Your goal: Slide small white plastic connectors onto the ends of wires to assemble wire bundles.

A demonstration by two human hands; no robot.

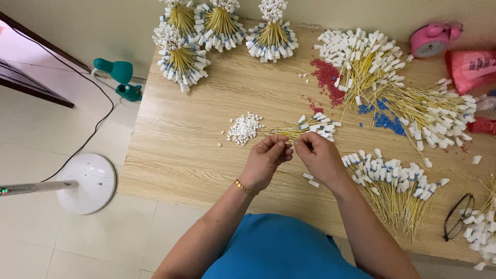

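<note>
The wooden table (196, 150) fills most of the view; its left edge runs down beside pale floor tiles, and its near edge is partly covered by the person's blue shirt. The barest stretch of table lies left of the hands, reaching to that left edge. Against the far edge of the table stand four tied bundles of yellow cords (222, 23), their tops cut off by the frame. Right of the hands a loose fan of yellow cords with white tags (395, 186) spreads toward the near edge, and another heap at the table's right side runs out of view. A white fan base (85, 182) sits on the floor left of the table. Above the hands lies a small heap of white caps (244, 127). The left hand (264, 161) and right hand (320, 155) meet at the fingertips, each grip pinched on what seems to be one thin yellow cord (293, 135), mostly hidden by the fingers.
</note>
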